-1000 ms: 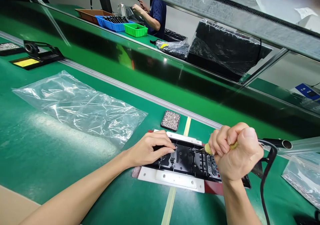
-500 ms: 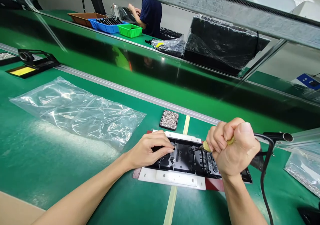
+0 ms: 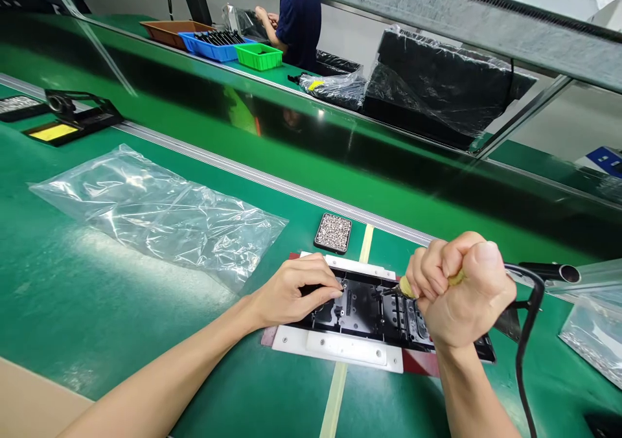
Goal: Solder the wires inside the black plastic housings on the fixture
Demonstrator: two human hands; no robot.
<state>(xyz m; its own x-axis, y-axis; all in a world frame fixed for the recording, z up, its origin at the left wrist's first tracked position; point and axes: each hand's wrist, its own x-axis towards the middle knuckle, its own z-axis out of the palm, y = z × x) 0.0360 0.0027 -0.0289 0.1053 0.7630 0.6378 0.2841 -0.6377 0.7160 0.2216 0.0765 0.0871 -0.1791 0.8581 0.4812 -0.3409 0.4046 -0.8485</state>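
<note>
A long black plastic housing (image 3: 359, 305) lies between white fixture blocks (image 3: 340, 348) on the green bench. My right hand (image 3: 464, 289) is closed round the yellow handle of a corded soldering iron (image 3: 405, 288), its dark tip pointing left and touching or just above the housing's middle. My left hand (image 3: 304, 289) rests over the housing's left part, thumb and forefinger nearly together at a small post; whatever they pinch is too small to make out. Behind the housing sits a small black tray of metal pieces (image 3: 333, 232).
A clear plastic bag (image 3: 165, 211) lies at the left, with an iron stand and yellow sponge (image 3: 53, 131) beyond it. A black tube (image 3: 549, 271) and cable are at the right. Across the divider are bins (image 3: 260, 57) and a person (image 3: 300, 26).
The whole view has shifted slightly, so things appear a little further right. Both hands keep nearly the same places on the housing.
</note>
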